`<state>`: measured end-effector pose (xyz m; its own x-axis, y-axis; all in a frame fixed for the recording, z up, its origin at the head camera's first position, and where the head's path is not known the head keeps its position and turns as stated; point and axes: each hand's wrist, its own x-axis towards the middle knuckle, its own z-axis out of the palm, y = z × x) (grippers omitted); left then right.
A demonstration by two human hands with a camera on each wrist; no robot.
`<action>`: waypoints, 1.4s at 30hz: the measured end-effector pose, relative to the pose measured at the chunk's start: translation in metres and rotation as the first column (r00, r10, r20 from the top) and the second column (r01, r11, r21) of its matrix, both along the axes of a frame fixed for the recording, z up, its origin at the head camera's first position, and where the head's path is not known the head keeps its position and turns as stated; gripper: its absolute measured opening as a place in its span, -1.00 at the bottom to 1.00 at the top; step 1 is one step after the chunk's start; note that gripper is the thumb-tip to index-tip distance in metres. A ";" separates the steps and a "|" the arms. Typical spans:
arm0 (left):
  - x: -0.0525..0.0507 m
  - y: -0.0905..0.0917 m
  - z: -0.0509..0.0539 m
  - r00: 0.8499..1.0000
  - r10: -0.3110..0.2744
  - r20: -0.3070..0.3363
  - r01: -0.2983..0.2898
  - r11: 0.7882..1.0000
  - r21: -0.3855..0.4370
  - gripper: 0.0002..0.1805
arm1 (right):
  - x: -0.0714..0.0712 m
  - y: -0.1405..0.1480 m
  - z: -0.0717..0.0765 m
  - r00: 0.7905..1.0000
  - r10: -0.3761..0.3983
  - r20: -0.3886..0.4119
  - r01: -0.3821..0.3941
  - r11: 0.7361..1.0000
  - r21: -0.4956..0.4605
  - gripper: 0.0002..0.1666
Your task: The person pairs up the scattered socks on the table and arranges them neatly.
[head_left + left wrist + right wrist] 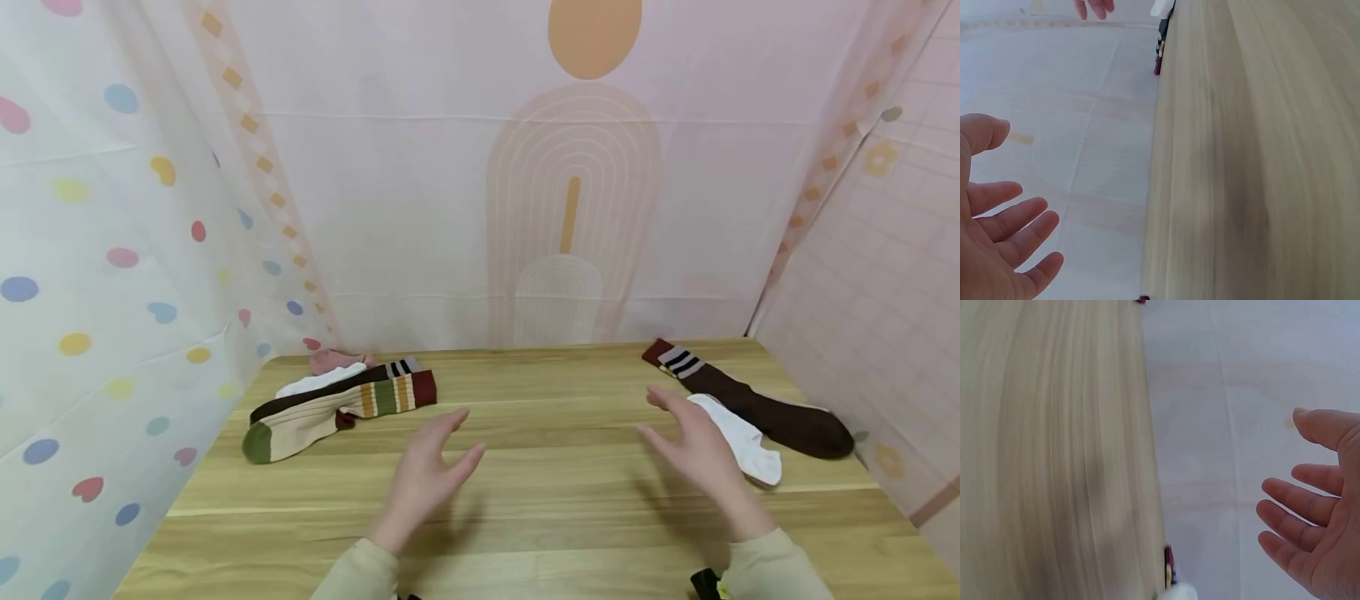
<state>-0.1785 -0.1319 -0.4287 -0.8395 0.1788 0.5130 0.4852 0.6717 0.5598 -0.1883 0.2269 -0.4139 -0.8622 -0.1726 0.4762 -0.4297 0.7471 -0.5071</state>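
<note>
Both hands are held above the wooden table with nothing in them. My left hand (pixel 425 471) has its fingers spread and loosely bent, close to a cream sock (pixel 307 423) with a green toe, stripes and a dark red cuff. Behind that sock lie a dark brown sock (pixel 330 388), a white sock (pixel 318 380) and a pink sock (pixel 337 359). My right hand (pixel 697 446), thumb apart from the fingers, hovers beside another white sock (pixel 742 437) and partly covers it. A second dark brown sock (pixel 765 408) with a grey striped cuff lies just beyond.
The wooden table (pixel 540 500) reaches back to a pale printed curtain (pixel 420 208). A dotted curtain (pixel 90 333) hangs on the left, and a pale pink grid-patterned one (pixel 885 275) on the right. Something small and black (pixel 705 583) shows by the right sleeve.
</note>
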 end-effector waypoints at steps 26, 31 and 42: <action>-0.002 0.048 -0.016 0.984 -0.157 0.085 0.145 0.981 0.132 -0.51 | 0.022 0.093 -0.015 0.954 -0.272 0.123 0.275 0.961 -0.008 -0.33; 0.000 0.055 -0.017 0.978 -0.183 0.098 0.167 0.975 0.145 -0.52 | 0.023 0.106 -0.021 0.939 -0.299 0.169 0.303 0.953 -0.002 -0.32; 0.003 0.072 -0.019 0.965 -0.224 0.135 0.200 0.964 0.173 -0.51 | 0.026 0.125 -0.030 0.900 -0.343 0.270 0.348 0.937 0.032 -0.29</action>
<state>-0.1756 -0.0597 -0.4474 -0.8614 0.2891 0.4177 0.5077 0.4609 0.7279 -0.1624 0.3514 -0.4437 -0.9614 0.1649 0.2202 0.0069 0.8147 -0.5798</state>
